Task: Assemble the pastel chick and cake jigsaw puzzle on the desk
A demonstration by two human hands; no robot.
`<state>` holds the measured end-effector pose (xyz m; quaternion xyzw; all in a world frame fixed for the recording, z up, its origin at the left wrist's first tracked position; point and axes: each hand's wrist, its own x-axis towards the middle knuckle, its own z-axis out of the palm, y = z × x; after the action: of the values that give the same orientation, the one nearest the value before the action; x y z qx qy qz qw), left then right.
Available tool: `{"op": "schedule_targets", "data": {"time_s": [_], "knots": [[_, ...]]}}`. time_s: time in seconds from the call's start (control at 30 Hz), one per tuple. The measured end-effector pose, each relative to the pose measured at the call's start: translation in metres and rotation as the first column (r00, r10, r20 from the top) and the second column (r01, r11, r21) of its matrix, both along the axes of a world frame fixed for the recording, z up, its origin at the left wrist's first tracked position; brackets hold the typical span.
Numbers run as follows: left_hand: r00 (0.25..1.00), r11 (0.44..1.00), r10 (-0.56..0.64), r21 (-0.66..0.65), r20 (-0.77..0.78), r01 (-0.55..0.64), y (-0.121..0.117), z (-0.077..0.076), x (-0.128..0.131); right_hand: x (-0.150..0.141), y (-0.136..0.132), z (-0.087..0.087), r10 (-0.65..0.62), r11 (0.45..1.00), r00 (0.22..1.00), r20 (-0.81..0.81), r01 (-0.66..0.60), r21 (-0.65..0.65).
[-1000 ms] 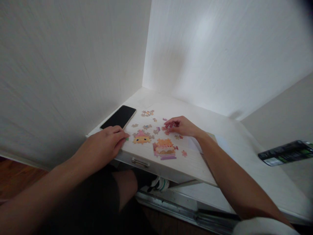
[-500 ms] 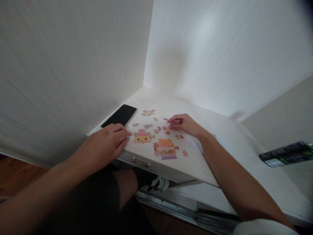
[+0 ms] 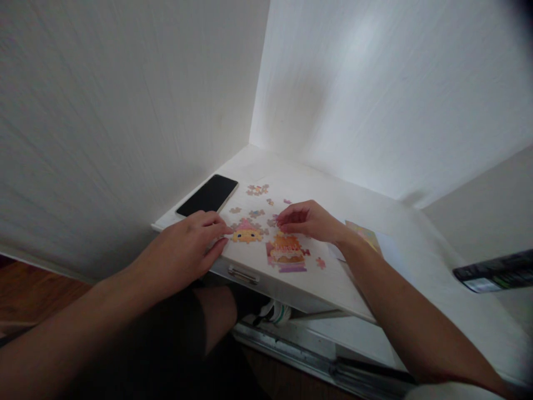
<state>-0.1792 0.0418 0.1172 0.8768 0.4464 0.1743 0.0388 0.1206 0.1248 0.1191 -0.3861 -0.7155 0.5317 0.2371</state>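
Observation:
On the white tabletop lies a partly joined jigsaw puzzle. One joined section (image 3: 246,234) shows a yellow face with a pink hat; another section (image 3: 287,253) shows an orange cake. My left hand (image 3: 194,241) rests at the table's front edge, fingers loosely bent and thumb apart, its fingertips beside the face section. Just above the cake section, my right hand (image 3: 308,221) has its thumb and fingertips pinched together on a small puzzle piece, mostly hidden by the fingers. A loose pink piece (image 3: 320,263) lies right of the cake.
A black phone (image 3: 208,195) lies at the table's left edge. Several loose pieces (image 3: 257,190) are behind the sections. A printed card (image 3: 364,236) lies partly behind my right forearm. At the far right is a dark bottle (image 3: 493,272). White walls enclose the back and left.
My right hand has moved toward me and slightly left, down to the top of the cake section, and its fingers have drawn together. My left hand stays beside the face section. The view shifted slightly.

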Motion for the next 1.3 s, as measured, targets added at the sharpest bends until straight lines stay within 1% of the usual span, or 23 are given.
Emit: {"op": "schedule_targets", "data": {"time_s": [0.13,0.3,0.43,0.53,0.6,0.73,0.83,0.9,0.97,1.0,1.13,1.3], "knots": [[1.000,1.000,0.000,-0.004,0.002,0.000,0.001,0.001,0.001,-0.004,-0.001,-0.003,0.008,1.000,0.999,-0.047,-0.007,0.011],[1.000,1.000,-0.001,0.000,0.010,0.001,0.001,0.002,0.001,-0.001,0.001,0.002,-0.020,0.999,0.999,-0.050,0.022,0.027],[1.000,1.000,0.004,0.022,0.014,-0.004,0.000,0.001,-0.001,0.018,0.013,0.006,-0.141,0.987,0.989,-0.035,0.143,0.066],[1.000,1.000,-0.002,0.024,0.021,0.001,0.000,0.001,-0.001,0.036,0.026,0.004,-0.263,0.953,0.963,0.052,0.251,0.170],[1.000,1.000,-0.002,0.020,0.026,0.001,0.000,0.001,-0.001,0.046,0.033,-0.001,-0.317,0.933,0.940,0.127,0.285,0.218],[0.999,1.000,0.018,-0.010,0.039,-0.018,-0.002,0.005,-0.001,0.052,0.038,-0.011,-0.296,0.939,0.936,0.193,0.247,0.240],[0.998,0.999,0.038,-0.036,0.043,-0.036,-0.004,0.008,0.000,0.050,0.038,-0.012,-0.267,0.939,0.939,0.219,0.202,0.277],[0.998,0.998,0.045,-0.054,0.050,-0.042,-0.004,0.010,0.001,0.049,0.038,-0.012,-0.272,0.927,0.933,0.236,0.189,0.323],[0.997,0.996,0.048,-0.072,0.055,-0.044,-0.004,0.011,0.001,0.049,0.038,-0.012,-0.318,0.895,0.915,0.249,0.202,0.398],[0.997,0.996,0.052,-0.078,0.057,-0.047,-0.004,0.012,0.002,0.049,0.038,-0.012,-0.355,0.868,0.901,0.250,0.218,0.446],[0.997,0.997,0.050,-0.067,0.063,-0.046,-0.005,0.012,0.002,0.045,0.038,-0.013,-0.506,0.736,0.835,0.215,0.288,0.612],[0.998,0.999,0.033,-0.021,0.046,-0.032,0.003,0.012,-0.004,0.036,0.036,-0.016,-0.610,0.608,0.786,0.099,0.384,0.695]]}}
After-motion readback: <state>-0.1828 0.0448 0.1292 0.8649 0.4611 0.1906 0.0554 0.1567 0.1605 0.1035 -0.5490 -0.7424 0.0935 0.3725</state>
